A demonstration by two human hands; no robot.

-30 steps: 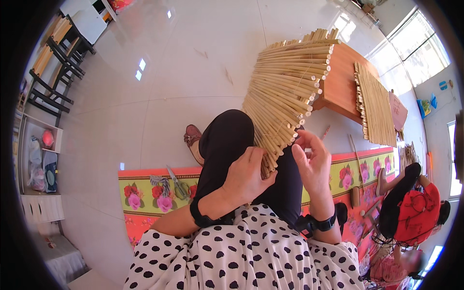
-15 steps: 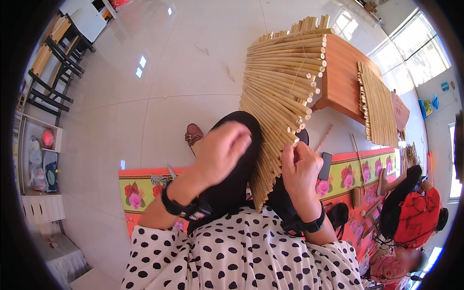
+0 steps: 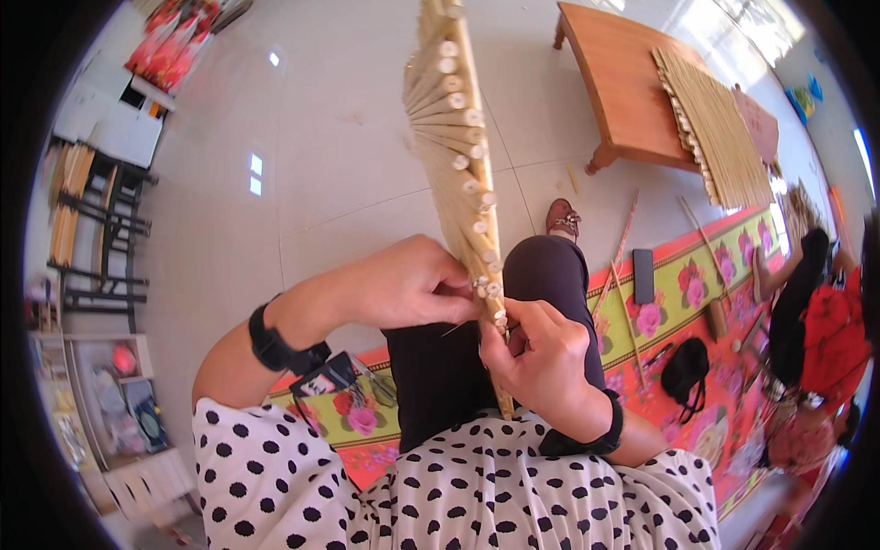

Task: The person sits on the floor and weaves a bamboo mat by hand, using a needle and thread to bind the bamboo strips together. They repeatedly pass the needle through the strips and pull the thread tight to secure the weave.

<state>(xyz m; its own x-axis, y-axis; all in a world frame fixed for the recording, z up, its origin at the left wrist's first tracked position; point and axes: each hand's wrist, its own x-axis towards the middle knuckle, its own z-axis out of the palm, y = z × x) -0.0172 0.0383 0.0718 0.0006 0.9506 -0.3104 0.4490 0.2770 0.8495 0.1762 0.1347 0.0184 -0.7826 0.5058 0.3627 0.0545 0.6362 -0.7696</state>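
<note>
A mat of tied reed sticks [image 3: 463, 174] stands on edge above my lap, its pale round cut ends toward me. My left hand [image 3: 417, 284] is closed against its left face, fingertips partly hidden; a thin strand shows below them, and what they pinch is unclear. My right hand [image 3: 541, 357] grips the mat's lower part from the right, thumb and fingers closed on it. My dark-trousered legs [image 3: 541, 270] are beneath both hands.
A wooden low table [image 3: 605, 73] with another stick mat [image 3: 710, 124] stands at upper right. A floral sheet [image 3: 651, 321] holds a phone [image 3: 643, 275], black bag [image 3: 683, 376] and loose sticks. A person in red [image 3: 830, 330] sits at right. Chairs [image 3: 101, 238] and shelves [image 3: 124, 412] line the left.
The mat has swung from lying fanned out to the right to standing nearly edge-on, straight ahead. My left hand has moved to its left face; my right hand has shifted lower.
</note>
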